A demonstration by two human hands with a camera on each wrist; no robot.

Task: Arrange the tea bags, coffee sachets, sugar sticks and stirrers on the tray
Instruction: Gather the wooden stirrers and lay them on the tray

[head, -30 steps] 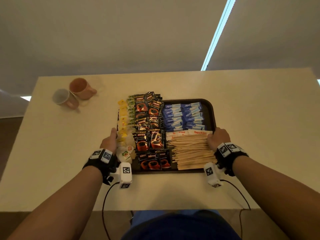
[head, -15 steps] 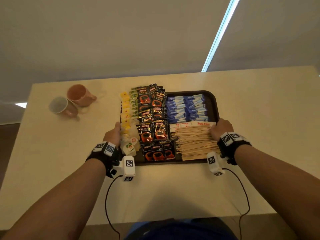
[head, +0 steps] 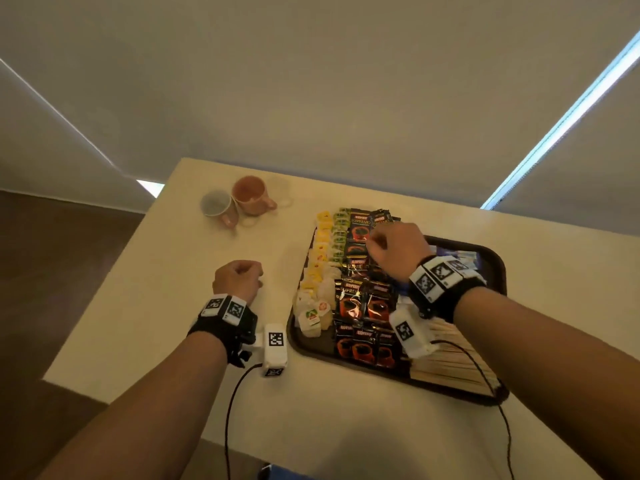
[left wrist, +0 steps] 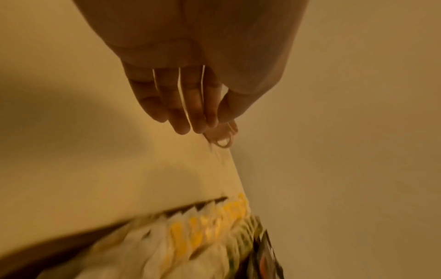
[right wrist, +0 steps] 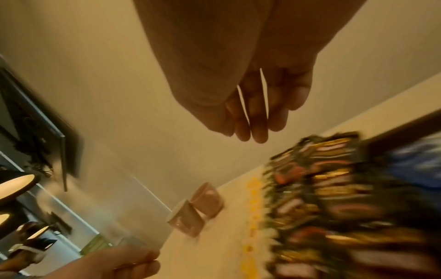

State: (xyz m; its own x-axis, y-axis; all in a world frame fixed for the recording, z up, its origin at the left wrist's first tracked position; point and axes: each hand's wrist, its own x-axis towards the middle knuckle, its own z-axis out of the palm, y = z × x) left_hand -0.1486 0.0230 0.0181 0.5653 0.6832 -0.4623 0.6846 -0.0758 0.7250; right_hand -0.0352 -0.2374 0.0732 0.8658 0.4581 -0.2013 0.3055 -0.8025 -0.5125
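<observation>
The dark brown tray lies on the cream table. It holds a column of tea bags on its left, coffee sachets in the middle, blue sugar sticks at the back right and wooden stirrers at the front right. My left hand is off the tray, over the table to its left, loosely curled and holding nothing. My right hand hovers over the far coffee sachets, its fingers relaxed and empty. The blurred sachets lie below it.
Two pink mugs stand together at the table's far left corner. The table's left edge runs close to my left hand. Cables trail from both wrist cameras across the near table.
Both hands have let go of the tray's sides. The left hand drew away to the left over the table. The right hand crossed leftward over the coffee sachets.
</observation>
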